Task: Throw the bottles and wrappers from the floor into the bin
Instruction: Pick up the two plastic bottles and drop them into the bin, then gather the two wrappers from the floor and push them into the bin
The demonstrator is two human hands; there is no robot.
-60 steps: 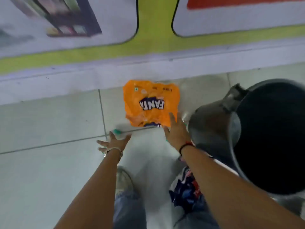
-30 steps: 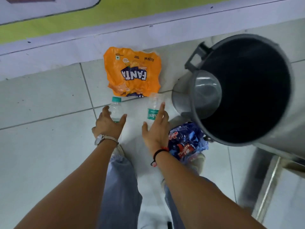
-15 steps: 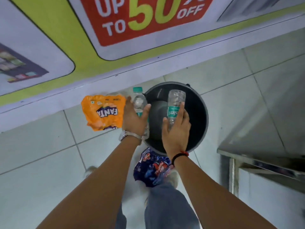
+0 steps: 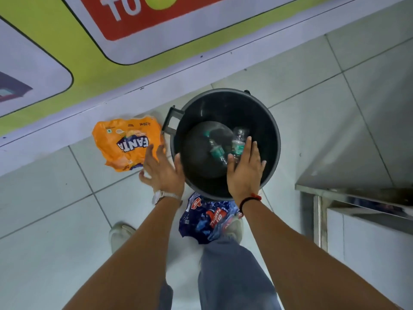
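Single head view, steeply down, close; bin (image 4: pixel 271 175) under right hand (image 4: pixel 244 173), floor (image 4: pixel 55 220) beyond left hand (image 4: pixel 164 174).

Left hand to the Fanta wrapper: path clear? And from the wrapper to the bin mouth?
Nothing visible blocks either. The open left hand hangs just beside the orange Fanta wrapper, bare floor tile between them. The wrapper lies flat right next to the bin, whose mouth is open with no lid; two bottles lie inside.

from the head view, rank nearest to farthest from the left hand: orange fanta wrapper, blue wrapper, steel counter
From the left hand:
1. Orange Fanta wrapper, just past its fingertips, by the wall.
2. Blue wrapper, on the floor by the person's feet, below the bin.
3. Steel counter, far right.
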